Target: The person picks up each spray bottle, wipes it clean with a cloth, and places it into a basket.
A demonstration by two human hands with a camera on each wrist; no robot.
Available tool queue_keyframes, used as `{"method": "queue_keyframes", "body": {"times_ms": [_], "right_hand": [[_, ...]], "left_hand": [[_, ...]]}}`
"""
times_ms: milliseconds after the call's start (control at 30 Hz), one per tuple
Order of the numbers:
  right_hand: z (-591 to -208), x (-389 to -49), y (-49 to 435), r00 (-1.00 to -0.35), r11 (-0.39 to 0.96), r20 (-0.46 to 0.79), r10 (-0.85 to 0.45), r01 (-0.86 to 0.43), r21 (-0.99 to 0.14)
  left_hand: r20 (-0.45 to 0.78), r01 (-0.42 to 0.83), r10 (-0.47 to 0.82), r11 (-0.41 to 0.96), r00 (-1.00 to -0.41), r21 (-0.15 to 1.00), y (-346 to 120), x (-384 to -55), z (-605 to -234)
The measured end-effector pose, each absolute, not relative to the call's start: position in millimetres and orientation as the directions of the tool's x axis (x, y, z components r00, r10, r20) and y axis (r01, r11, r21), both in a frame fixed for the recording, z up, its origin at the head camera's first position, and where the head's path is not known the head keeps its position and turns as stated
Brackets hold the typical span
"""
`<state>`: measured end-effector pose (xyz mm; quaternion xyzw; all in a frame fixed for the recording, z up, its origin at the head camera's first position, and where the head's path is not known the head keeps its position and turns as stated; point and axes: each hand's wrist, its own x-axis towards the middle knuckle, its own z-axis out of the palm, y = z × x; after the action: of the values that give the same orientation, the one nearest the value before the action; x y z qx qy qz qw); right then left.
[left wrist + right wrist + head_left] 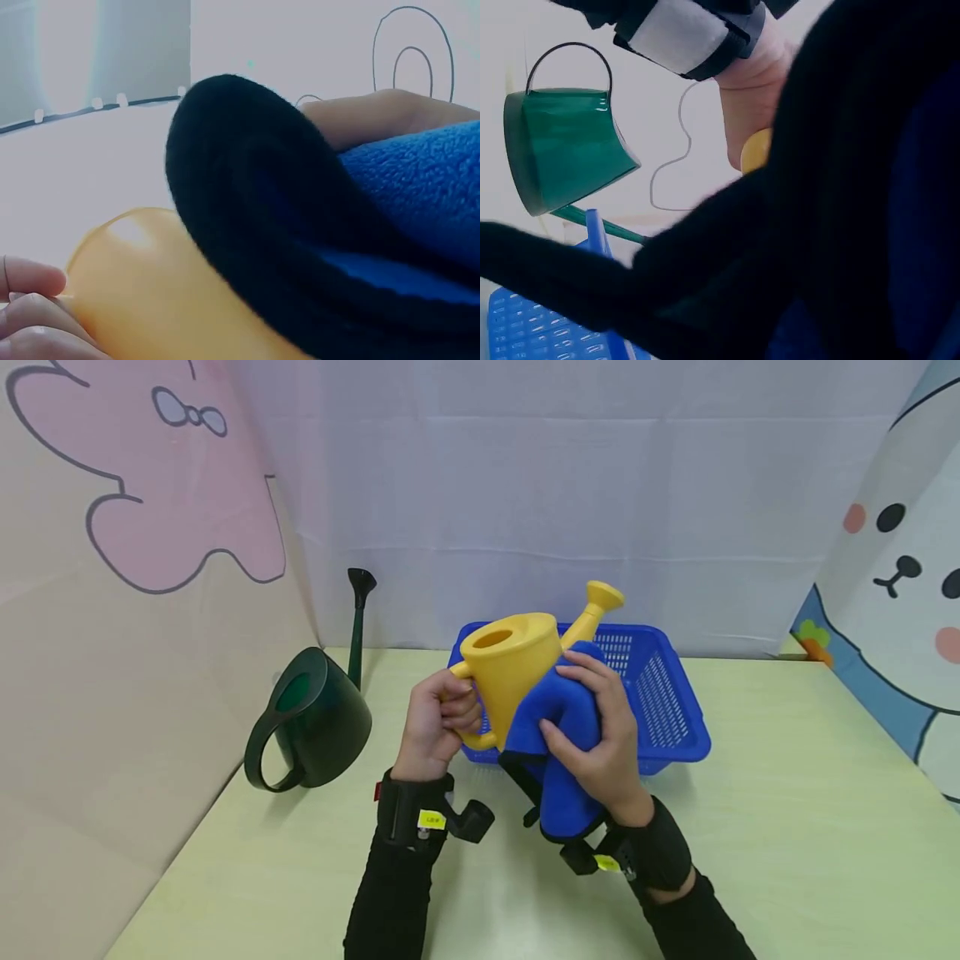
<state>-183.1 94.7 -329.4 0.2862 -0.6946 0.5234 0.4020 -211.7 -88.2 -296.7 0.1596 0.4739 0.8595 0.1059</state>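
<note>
Yellow watering can (pixel 513 668): held up at the near left part of the basket, its spout toward 2 o'clock; whether it touches the basket cannot be told.
Left hand (pixel 442 722): at the can's 8 o'clock, fingers curled round the handle.
Blue cloth (pixel 562 718): folded, dark-edged, at the can's 5 o'clock and against its side, as the head view suggests.
Right hand (pixel 603 739): at the can's 4 o'clock, holding the cloth between thumb and fingers.
Step in hand: most likely wiping the can's outer wall, the left hand steadying while the right works the cloth.
Next move: probably calls for a firm left grip, the can turned a little, and the cloth passed over wall not yet covered, perhaps out along the spout.
Blue basket (pixel 697 743): behind the can, reaching out toward 3 o'clock.
Green watering can (pixel 330 743): well apart, between 8 and 9 o'clock, spout up toward 1 o'clock, untouched by either hand.
Tabletop (pixel 787 827): pale, beneath the basket and green can.
</note>
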Motion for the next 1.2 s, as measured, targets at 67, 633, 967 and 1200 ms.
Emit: {"method": "queue_keyframes", "body": {"times_ms": [67,633,967,1200], "right_hand": [[-330,-184,96,-0.527,0.264,0.850,0.021,-0.817,-0.513],[-351,-170,51,-0.192,0.767,0.967,-0.166,-0.641,0.004],[-350,-179,58,-0.118,0.683,0.990,-0.079,-0.730,-0.033],[-346,-185,71,-0.214,0.469,0.976,0.028,-0.860,-0.202]], "left_hand": [[0.178,-0.030,0.335,-0.531,-0.925,0.847,-89,-212,-297],[0.200,-0.024,0.294,-0.611,-0.935,0.791,-85,-215,-302],[0.229,-0.003,0.312,-0.598,-0.922,0.802,-85,-215,-303],[0.262,-0.014,0.355,-0.617,-0.897,0.787,-92,-213,-300]]}}
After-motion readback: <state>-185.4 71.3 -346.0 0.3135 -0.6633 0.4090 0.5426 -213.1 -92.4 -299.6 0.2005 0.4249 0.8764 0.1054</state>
